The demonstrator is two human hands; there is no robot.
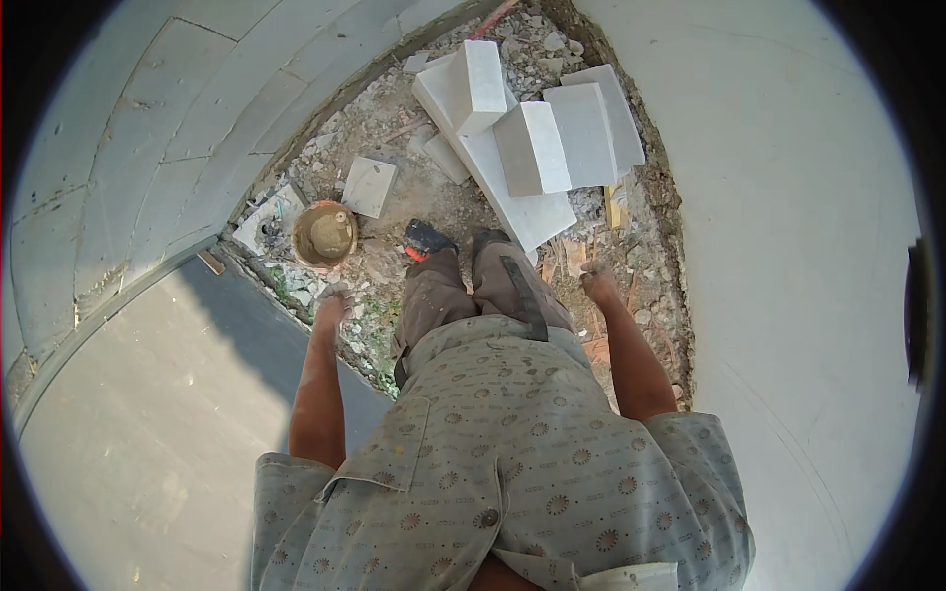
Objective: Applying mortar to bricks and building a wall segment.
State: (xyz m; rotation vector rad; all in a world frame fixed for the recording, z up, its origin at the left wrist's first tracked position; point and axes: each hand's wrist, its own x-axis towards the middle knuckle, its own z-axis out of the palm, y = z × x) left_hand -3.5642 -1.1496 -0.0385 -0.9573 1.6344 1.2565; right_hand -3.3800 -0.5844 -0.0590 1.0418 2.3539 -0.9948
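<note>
Both arms hang at my sides as I stand on rubble. My left hand (333,303) is close to a round bucket (326,260) with an orange-brown rim and pale mortar-like material inside, but apart from it. Its dusty fingers point downward, loosely apart, with nothing seen in them. My right hand (600,284) hangs beside my right leg, fingers curled in, and no object shows in it. Ahead of my feet, a long white block (537,219) lies flat, with smaller white blocks (533,148) on and beside it.
A pale square slab (370,187) lies right of the bucket. A block wall (197,108) curves along the left, and a smooth pale wall (788,246) rises on the right. Broken rubble (379,108) covers the ground between them. A grey smooth surface (177,364) spreads at lower left.
</note>
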